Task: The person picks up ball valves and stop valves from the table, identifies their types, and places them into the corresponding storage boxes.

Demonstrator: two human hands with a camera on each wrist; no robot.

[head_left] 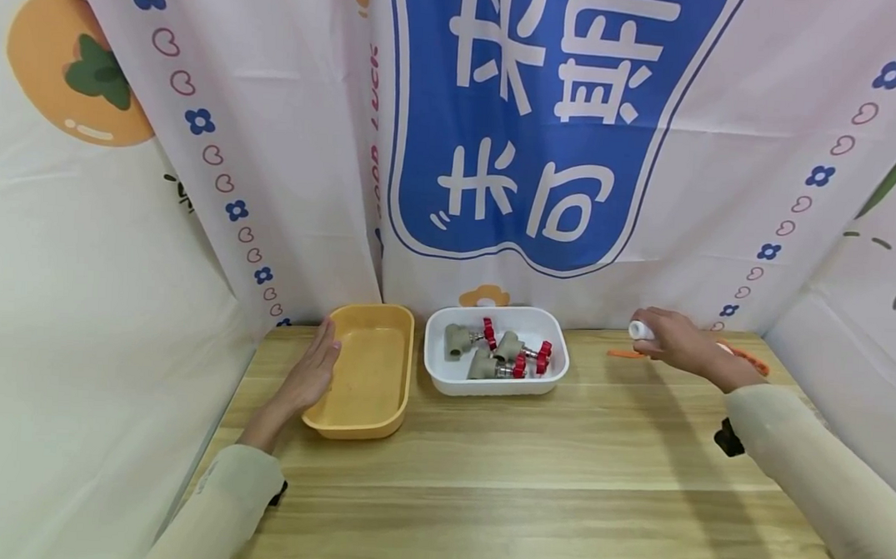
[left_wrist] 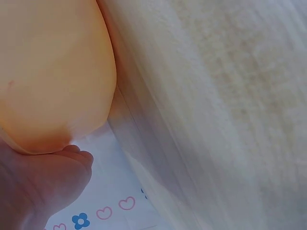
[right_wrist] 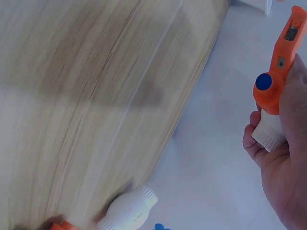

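Observation:
My right hand grips a white plastic ball valve above the table's back right. Its orange lever handle has a round blue cap at the pivot and points away from the palm. The fingers are curled round the white body, and one hollow pipe end shows in the head view. My left hand rests along the left side of a yellow plastic bin, fingers straight against its rim. Nothing lies inside this bin.
A white tray beside the yellow bin holds several grey valves with red handwheels. Behind my right hand another white ball valve with an orange handle lies near the table's back edge. Printed curtains hang round the table.

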